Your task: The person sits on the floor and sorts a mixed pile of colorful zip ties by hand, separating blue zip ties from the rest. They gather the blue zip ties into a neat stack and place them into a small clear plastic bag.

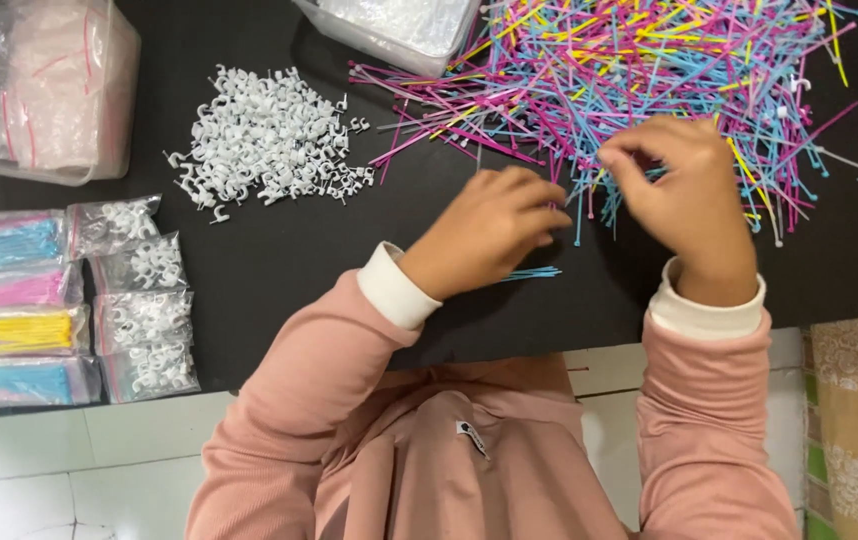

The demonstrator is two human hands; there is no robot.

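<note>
Black mat (279,270), white floor tiles (99,450), perhaps ceramic

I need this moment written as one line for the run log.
left hand: holds thin blue plastic cable ties | right hand: picks in heap of multicoloured plastic cable ties | surface: black mat

The left hand (484,232) covers most of a small bundle of blue cable ties (532,272), so only their tips show. The heap of coloured ties (639,70) and both clear tubs (49,90) run off the top edge. Whatever the right hand's fingertips (617,160) pinch is too small to tell.
</note>
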